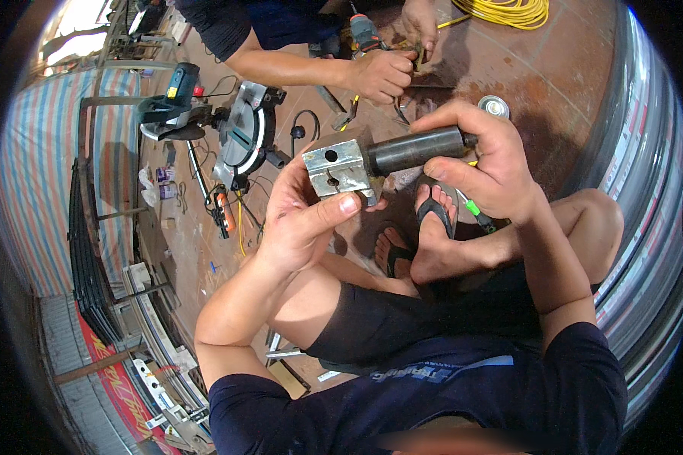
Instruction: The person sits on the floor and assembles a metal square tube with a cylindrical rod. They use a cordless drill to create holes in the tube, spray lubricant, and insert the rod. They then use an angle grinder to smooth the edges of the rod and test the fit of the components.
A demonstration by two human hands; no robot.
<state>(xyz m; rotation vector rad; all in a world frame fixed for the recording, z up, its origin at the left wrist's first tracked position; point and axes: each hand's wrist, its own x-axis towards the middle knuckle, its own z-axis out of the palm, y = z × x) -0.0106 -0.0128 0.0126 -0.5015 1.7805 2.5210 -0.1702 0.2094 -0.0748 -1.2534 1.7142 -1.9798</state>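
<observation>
1. Head view: A seated person in a dark shirt holds a silvery metal block (347, 168) joined end-on to a black cylinder (417, 152), both raised over the middle of the workshop floor (561, 76).
2. The left hand (296, 224) is partly closed on the block, its thumb pressed along the lower front, the fingers mostly hidden behind. Two dark holes show on the block's near face.
3. The right hand (489, 163) is curled at the cylinder's outer end, thumb at the lower side, forefinger arched along the upper side.
4. Below, black sandals (438, 214) are on the person's feet, with a green-handled tool (474, 207) just beside. A round can (494, 106) stands beyond the right hand.
5. Toward the floor's far edge, a co-worker's hands (385, 76) meet over a small piece, too small to identify, near a power drill (365, 34); a yellow cable (508, 10) lies coiled to the right.
6. Toward the floor's left edge stands a miter saw (243, 136), short of a striped sheet (49, 182).
</observation>
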